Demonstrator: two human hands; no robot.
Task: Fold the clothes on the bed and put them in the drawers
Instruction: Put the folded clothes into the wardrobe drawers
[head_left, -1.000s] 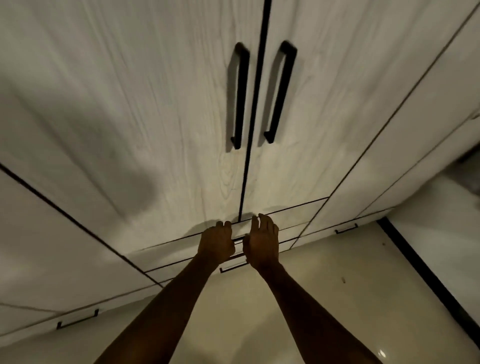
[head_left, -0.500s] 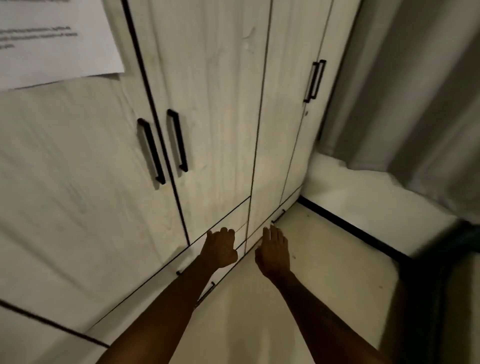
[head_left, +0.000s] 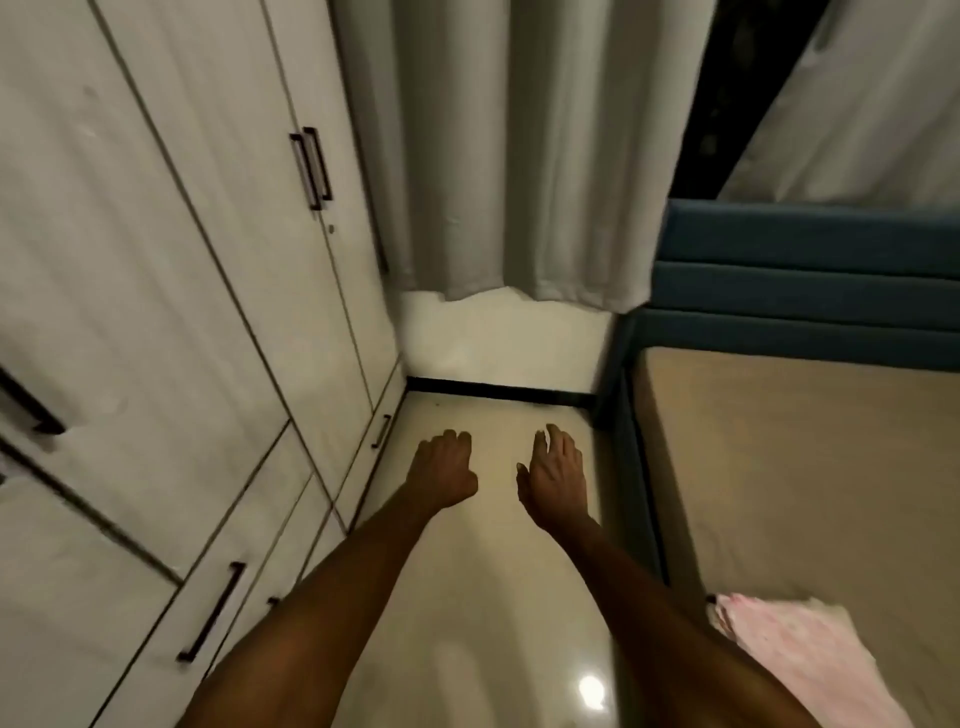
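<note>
Both of my hands are out in front of me over the floor (head_left: 467, 597), and neither grip has hold of anything. On my left hand (head_left: 442, 474) the fingers are curled loosely under, knuckles up, closed round nothing. On my right hand (head_left: 554, 477) the fingers are stretched forward and a little spread, palm down, the grip slack and wide. The two hands are near each other but apart, with a strip of pale glossy floor between them.

Just left of my left hand runs the foot of the white wardrobe (head_left: 156, 312), where the drawers (head_left: 249, 525) sit in a low row with their fronts flush and dark bar handles on them; one small handle (head_left: 382, 431) is close beside my left knuckles. Higher up on that side a pair of long dark door handles (head_left: 310, 169) stands upright.

To the right of my right hand is the bed (head_left: 805, 467), a tan sheet in a blue padded frame. Behind and to the right of that hand, beside my right forearm, a pink garment (head_left: 810, 660) lies on the bed at its near edge; how it is folded I cannot tell. Ahead of both hands pale curtains (head_left: 519, 156) hang short of the floor.
</note>
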